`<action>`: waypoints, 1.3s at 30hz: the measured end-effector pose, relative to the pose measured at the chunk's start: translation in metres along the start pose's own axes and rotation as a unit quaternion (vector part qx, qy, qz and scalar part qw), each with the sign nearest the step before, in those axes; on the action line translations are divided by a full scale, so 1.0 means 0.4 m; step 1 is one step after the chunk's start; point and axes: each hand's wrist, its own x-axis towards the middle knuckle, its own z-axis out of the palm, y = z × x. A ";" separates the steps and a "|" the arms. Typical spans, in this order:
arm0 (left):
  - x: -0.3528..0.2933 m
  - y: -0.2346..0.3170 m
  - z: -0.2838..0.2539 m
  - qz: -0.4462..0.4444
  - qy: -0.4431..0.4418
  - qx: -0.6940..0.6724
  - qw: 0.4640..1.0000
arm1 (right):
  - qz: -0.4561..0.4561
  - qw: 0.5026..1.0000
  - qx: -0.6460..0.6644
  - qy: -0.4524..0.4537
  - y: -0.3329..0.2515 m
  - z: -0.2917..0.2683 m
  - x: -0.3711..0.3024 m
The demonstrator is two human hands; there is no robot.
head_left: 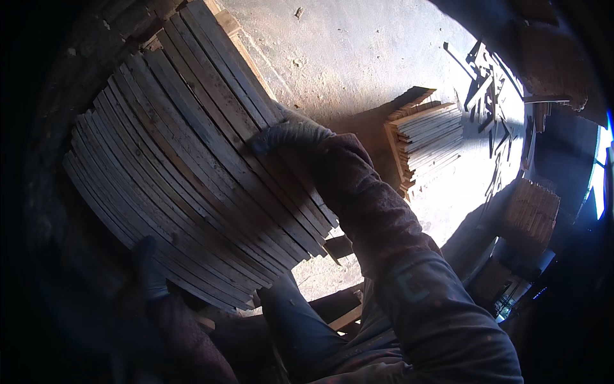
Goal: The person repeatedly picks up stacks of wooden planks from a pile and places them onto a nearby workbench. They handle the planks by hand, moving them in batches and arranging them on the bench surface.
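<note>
A broad layer of thin wooden slats [185, 160], lying side by side with uneven ends, fills the left half of the head view. My right hand [293, 132], in a greyish glove, grips the right-hand edge of these slats, its thumb resting on top. At the opposite edge, in shadow, my left hand [150, 272] is gloved too, with a thumb over the outermost slats. The fingers of both hands are mostly hidden by the wood.
A smaller stack of slats [435, 137] stands on the sunlit floor [358, 38] to the right. Loose sticks [489, 86] lie scattered beyond it. Bundled wood [532, 214] sits at the far right. Below the slats, a wooden piece [346, 318] lies beside my leg [294, 320].
</note>
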 end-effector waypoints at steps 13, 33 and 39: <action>-0.635 0.054 1.238 0.130 -0.385 0.099 0.908 | -0.030 0.958 0.079 0.273 0.204 -1.034 -0.989; -0.771 -0.738 2.315 0.081 -0.382 0.161 0.906 | -0.020 0.949 0.017 0.313 0.672 -2.300 -1.105; -0.710 -0.842 2.369 0.007 -0.381 0.372 0.846 | -0.021 0.908 0.044 0.417 0.856 -2.453 -0.954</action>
